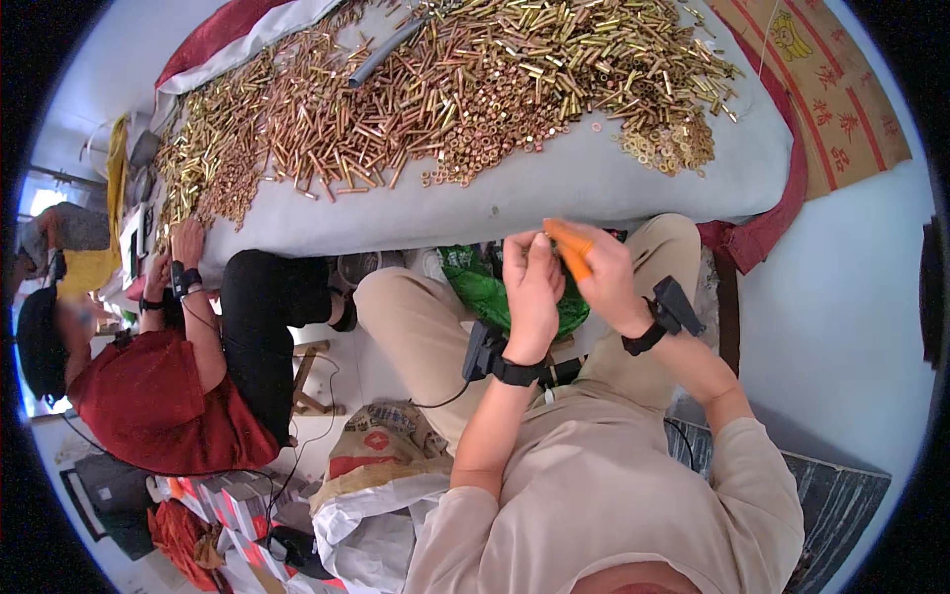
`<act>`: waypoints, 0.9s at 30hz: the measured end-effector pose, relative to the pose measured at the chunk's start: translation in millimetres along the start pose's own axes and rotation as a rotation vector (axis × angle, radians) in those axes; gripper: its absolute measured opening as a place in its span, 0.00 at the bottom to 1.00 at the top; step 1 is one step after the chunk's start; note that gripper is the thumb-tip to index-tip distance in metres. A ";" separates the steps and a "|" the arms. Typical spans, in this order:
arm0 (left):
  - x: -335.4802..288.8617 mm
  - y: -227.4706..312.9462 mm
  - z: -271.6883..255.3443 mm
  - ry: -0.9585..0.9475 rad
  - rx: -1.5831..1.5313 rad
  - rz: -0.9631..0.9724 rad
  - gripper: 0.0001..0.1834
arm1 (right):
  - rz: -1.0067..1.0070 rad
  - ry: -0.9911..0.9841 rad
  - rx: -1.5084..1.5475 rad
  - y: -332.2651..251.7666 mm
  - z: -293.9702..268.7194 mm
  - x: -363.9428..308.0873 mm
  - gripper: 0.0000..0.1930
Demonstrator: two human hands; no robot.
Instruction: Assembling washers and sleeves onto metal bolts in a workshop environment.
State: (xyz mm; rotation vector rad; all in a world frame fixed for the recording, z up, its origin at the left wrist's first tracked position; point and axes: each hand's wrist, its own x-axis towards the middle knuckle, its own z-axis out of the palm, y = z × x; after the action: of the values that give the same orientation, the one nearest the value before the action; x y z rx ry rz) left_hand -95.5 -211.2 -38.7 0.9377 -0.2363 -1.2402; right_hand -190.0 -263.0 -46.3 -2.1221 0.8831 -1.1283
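Note:
My left hand (531, 287) and my right hand (599, 272) are raised together over my lap, fingertips meeting. The thumb and forefinger of my right hand wear orange finger covers (567, 247). Whatever small piece sits between the fingertips is too small to make out. Each wrist carries a black strap with a small black device. Just beyond my hands lies a grey padded table (554, 188) heaped with several brass-coloured bolts, tubes and nuts (445, 89). A green plastic bag (485, 292) hangs between my knees under my hands.
A person in a red top (158, 396) sits to my left, hands at the table's left end. A grey tube (381, 54) lies on the pile. Printed sacks and a white bag (381, 465) sit on the floor. A cardboard sheet (831, 89) lies at far right.

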 end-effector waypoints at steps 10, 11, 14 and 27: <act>6.5 3.2 -8.4 -0.032 -0.065 -0.053 0.06 | 0.037 0.138 -0.487 113.3 6.8 91.2 0.09; 6.6 3.8 -8.2 -0.034 -0.058 -0.051 0.06 | 0.038 0.144 -0.482 118.3 9.0 96.3 0.09; 7.6 6.4 -7.3 -0.016 -0.036 -0.056 0.06 | 0.137 0.031 -0.615 130.5 12.4 102.6 0.08; -1.7 12.4 1.1 -0.054 0.046 0.056 0.07 | 0.563 -0.271 0.807 2.5 -15.9 23.6 0.06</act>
State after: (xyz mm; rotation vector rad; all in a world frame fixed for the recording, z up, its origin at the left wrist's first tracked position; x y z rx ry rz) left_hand -88.2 -209.9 -28.6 0.9317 -0.3326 -1.2139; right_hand -194.3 -285.3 -29.1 -1.2146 0.6692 -0.7002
